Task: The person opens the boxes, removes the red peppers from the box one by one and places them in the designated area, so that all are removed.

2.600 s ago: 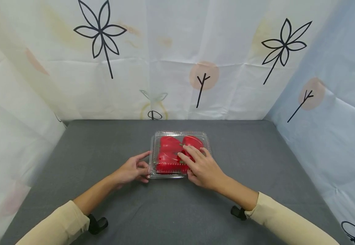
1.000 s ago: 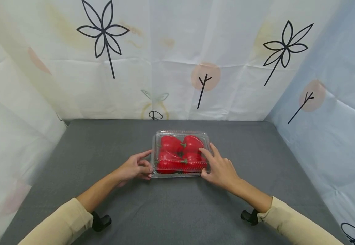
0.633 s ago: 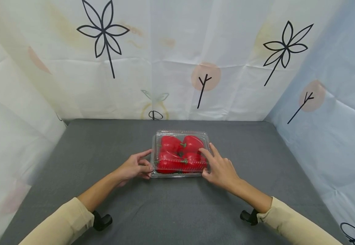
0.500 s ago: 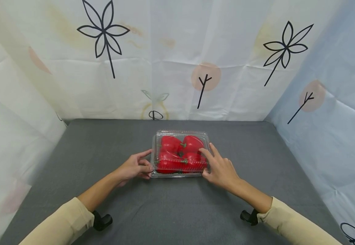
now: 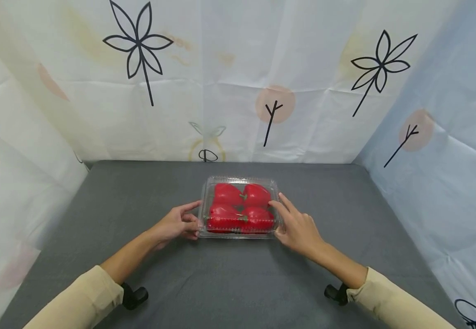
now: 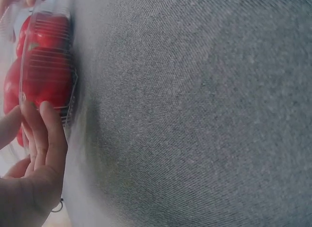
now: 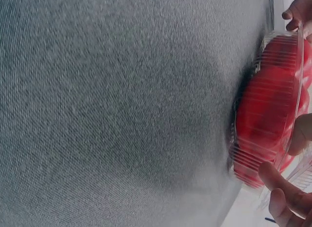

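Observation:
A clear plastic clamshell box (image 5: 238, 236) sits on the grey cloth, its lid lying over several red bell peppers (image 5: 226, 217) with green stems. My left hand (image 5: 176, 224) holds the box's left side; in the left wrist view its thumb and fingertips (image 6: 45, 106) meet at the rim. At the opposite side, my right hand (image 5: 299, 230) grips the rim between thumb and fingers, with the index finger on the lid's edge. Ribbed box walls and red peppers (image 7: 268, 107) show close up in the right wrist view. Whether the lid is fully latched I cannot tell.
A grey cloth (image 5: 238, 283) covers the table. White patterned curtains (image 5: 230, 68) rise behind it and at both sides. Black straps (image 5: 133, 297) sit at the beige cuffs.
My right hand has moved from above the peppers to the box's right edge. Since half a second ago, the box has shifted slightly left, both hands staying on its sides.

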Demonstrator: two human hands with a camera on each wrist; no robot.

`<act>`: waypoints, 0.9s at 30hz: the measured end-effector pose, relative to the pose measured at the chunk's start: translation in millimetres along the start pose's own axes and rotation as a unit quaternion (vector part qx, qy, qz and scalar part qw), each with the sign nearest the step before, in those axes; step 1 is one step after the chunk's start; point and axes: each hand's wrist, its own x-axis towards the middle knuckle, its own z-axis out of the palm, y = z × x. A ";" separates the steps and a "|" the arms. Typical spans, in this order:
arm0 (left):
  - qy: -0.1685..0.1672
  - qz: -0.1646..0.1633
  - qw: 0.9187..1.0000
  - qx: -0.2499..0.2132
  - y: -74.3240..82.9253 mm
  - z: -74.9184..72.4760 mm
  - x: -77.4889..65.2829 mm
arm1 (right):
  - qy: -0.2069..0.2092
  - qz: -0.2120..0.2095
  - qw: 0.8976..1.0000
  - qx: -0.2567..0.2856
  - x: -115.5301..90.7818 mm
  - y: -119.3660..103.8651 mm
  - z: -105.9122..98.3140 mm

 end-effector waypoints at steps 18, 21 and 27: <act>0.010 -0.019 1.000 -0.005 7.3 3.0 2.0 | 0.019 0.017 0.999 0.024 9.5 7.5 -13.1; 0.001 -0.020 1.000 -0.001 7.6 1.1 2.5 | 0.028 0.021 0.999 0.034 13.0 9.2 -16.1; -0.002 -0.022 1.000 0.014 9.0 -3.3 3.8 | 0.054 0.031 0.995 0.076 19.2 11.0 -20.6</act>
